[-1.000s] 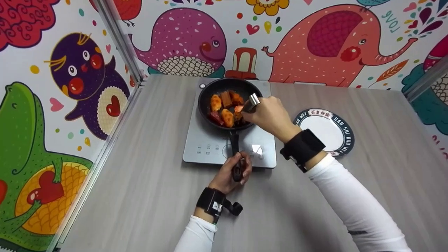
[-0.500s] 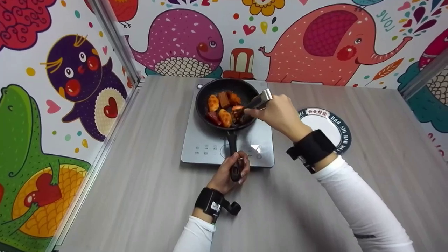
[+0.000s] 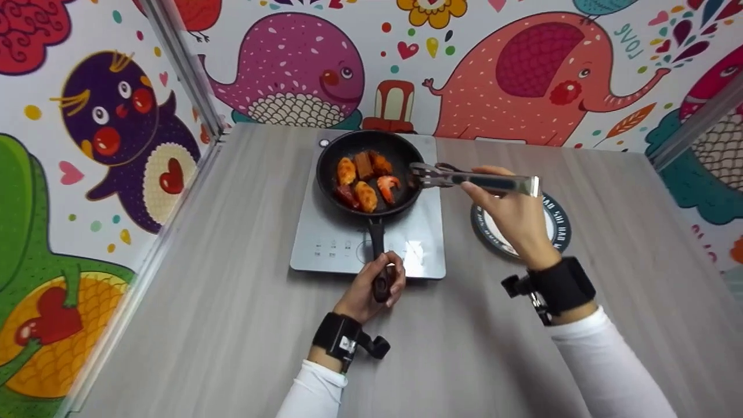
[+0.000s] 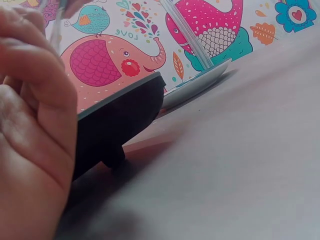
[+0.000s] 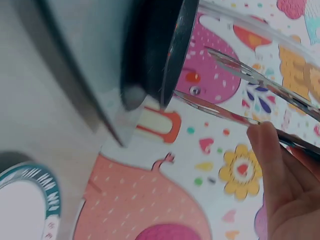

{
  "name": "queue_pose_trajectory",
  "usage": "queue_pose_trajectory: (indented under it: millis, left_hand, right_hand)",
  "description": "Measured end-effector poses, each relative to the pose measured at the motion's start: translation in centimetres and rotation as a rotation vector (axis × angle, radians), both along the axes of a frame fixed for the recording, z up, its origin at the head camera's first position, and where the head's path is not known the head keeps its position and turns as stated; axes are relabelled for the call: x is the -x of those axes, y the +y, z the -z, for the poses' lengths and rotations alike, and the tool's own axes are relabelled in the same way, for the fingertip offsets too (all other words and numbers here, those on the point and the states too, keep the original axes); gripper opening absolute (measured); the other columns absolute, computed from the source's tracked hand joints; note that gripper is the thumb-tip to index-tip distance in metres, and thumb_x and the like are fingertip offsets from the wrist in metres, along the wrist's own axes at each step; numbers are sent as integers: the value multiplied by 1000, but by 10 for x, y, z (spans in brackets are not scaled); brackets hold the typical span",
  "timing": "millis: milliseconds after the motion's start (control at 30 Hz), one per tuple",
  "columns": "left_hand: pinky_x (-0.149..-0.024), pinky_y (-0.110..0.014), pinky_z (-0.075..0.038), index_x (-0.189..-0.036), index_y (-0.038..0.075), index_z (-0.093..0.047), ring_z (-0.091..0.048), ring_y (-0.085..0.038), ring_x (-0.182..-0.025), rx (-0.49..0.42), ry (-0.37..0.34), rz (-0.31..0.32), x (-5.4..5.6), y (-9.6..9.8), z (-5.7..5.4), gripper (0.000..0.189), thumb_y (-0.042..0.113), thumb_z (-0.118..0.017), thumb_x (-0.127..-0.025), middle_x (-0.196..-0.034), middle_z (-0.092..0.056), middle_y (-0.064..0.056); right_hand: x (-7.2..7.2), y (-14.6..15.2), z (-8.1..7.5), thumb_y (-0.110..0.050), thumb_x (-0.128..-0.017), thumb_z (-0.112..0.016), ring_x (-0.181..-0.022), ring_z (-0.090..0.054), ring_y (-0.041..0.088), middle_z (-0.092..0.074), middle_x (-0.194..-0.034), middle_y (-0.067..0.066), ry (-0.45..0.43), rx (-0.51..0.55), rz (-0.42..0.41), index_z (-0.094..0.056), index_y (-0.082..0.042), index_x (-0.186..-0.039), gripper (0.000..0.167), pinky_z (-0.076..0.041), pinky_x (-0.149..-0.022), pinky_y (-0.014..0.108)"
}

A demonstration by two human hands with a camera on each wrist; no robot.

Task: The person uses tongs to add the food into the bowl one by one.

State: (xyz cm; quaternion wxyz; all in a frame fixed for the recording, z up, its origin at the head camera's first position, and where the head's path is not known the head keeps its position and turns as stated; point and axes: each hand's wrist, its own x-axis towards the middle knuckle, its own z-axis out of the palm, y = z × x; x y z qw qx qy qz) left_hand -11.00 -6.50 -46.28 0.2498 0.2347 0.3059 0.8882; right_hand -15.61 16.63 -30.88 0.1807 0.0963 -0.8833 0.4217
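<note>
My left hand [image 3: 363, 293] grips the handle [image 3: 376, 235] of a black frying pan [image 3: 400, 150]; in the left wrist view its curled fingers show at the left. In the pan lie a reddish-orange shrimp [image 3: 388, 188], two browned chicken wings [image 3: 365, 196], a ribbed brown piece [image 3: 364, 165], an orange-brown chunk [image 3: 381, 164] and a dark red piece [image 3: 347, 196]. My right hand [image 3: 516, 215] holds metal tongs [image 3: 493, 182], nearly level, their tips at the pan's right rim. In the right wrist view the tongs' arms [image 5: 220, 111] stand apart with nothing between them.
The pan sits on a silver induction cooker [image 3: 426, 229] with touch controls. A white plate [image 3: 562, 223] with a dark lettered rim lies to the right, partly hidden by my right hand. Cartoon-printed walls [image 3: 487, 75] close off the back and left of the grey table [image 3: 244, 261].
My right hand has drawn back to the right, swinging the tongs off the food to the pan's right rim. The shrimp now shows fully. My left hand keeps its hold on the handle.
</note>
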Motion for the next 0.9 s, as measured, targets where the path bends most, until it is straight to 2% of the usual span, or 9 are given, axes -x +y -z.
queue_pose_trajectory:
  millis: [200,367,467,633,900]
  left_hand:
    - [-41,-21,-34,-91,7,-50,-45,-8,-48,12,4,38,2,-1,-4,33,36,-35,-96,-63,-47,-1]
    - [-41,-21,-34,-91,7,-49,-44,-8,-47,42,22,30,2,0,-6,33,36,-33,-96,-63,-46,0]
    - [-41,-21,-34,-91,7,-49,-44,-8,-46,39,29,17,2,-1,-5,33,35,-33,-96,-62,-47,0]
    - [-41,-21,-35,-92,7,-49,-44,-8,-46,21,23,16,0,-1,-5,33,35,-33,-96,-62,-47,0]
    - [-41,-20,-35,-93,8,-48,-44,-7,-48,35,26,-6,-1,-2,-3,34,38,-33,-96,-63,-47,1]
  right_hand:
    - [-23,32,20,-41,-74,-69,-77,-60,3,-66,-89,-3,36,-14,132,-66,-17,-104,38,-45,-63,16]
    - [-35,44,40,-34,-71,-74,-77,-61,8,-67,-86,0,122,-69,156,-68,-13,-99,35,-41,-68,14]
    - [-40,45,52,-35,-71,-74,-79,-61,13,-67,-87,0,128,-104,153,-68,-13,-99,36,-40,-69,16]
    - [-49,44,65,-36,-71,-73,-72,-63,14,-68,-84,0,113,-148,132,-67,-15,-101,37,-43,-62,19]
    - [-56,43,74,-33,-71,-74,-68,-65,15,-68,-80,-1,273,-344,42,-67,-13,-95,32,-50,-58,33]
